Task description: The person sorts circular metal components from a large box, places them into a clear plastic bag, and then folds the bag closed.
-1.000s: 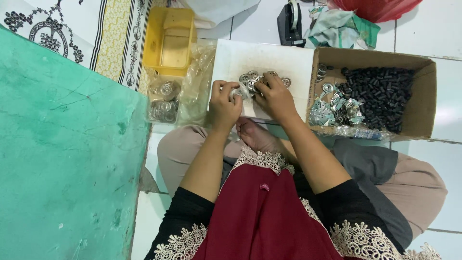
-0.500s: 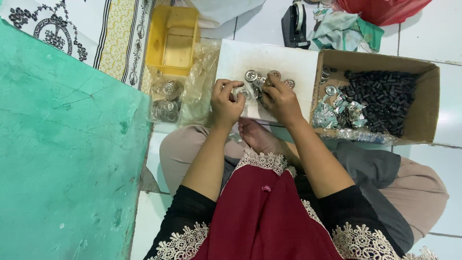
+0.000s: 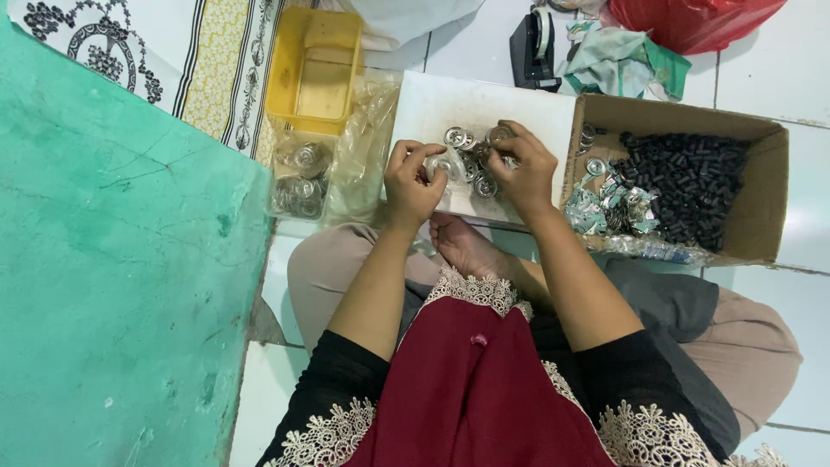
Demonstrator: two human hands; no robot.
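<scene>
Green wall (image 3: 112, 285): far left of white board (image 3: 432, 108). Cardboard box (image 3: 761, 190): right of board, holding black parts (image 3: 683, 186). Yellow tray (image 3: 316, 69): left of board. Left hand (image 3: 413, 186): over board, fingers pinched on small clear piece. Right hand (image 3: 521, 173): curled over metal rings (image 3: 467, 147) on board.

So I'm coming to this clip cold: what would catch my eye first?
Probably the two bare hands, left hand and right hand, meeting over a heap of small round silvery metal parts on a flat white board. Right of it, an open brown cardboard box holds small black pieces. A broad green surface fills the left.
</scene>
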